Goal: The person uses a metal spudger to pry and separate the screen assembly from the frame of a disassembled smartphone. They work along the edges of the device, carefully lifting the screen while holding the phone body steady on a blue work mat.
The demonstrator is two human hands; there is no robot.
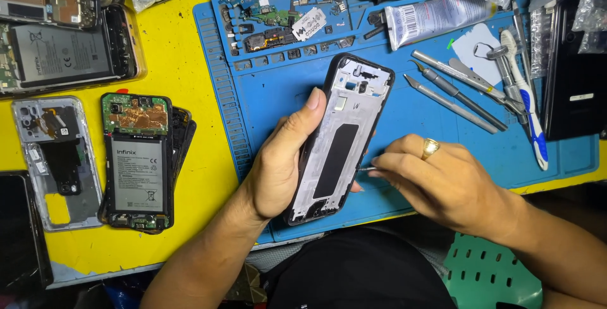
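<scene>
My left hand (281,157) grips a black phone frame (341,135) by its left edge and holds it tilted above the blue work mat (404,113), bare inner side up. My right hand (439,179), with a gold ring on one finger, pinches a thin metal tool (367,169) whose tip touches the frame's right edge. Most of the tool is hidden inside my fingers.
Opened phones with batteries (137,160) lie on the yellow table at left. Small parts (278,18) fill the mat's top tray. A glue tube (436,15), several metal tools (455,84) and a toothbrush (528,100) lie at right. A green stool (490,274) stands below.
</scene>
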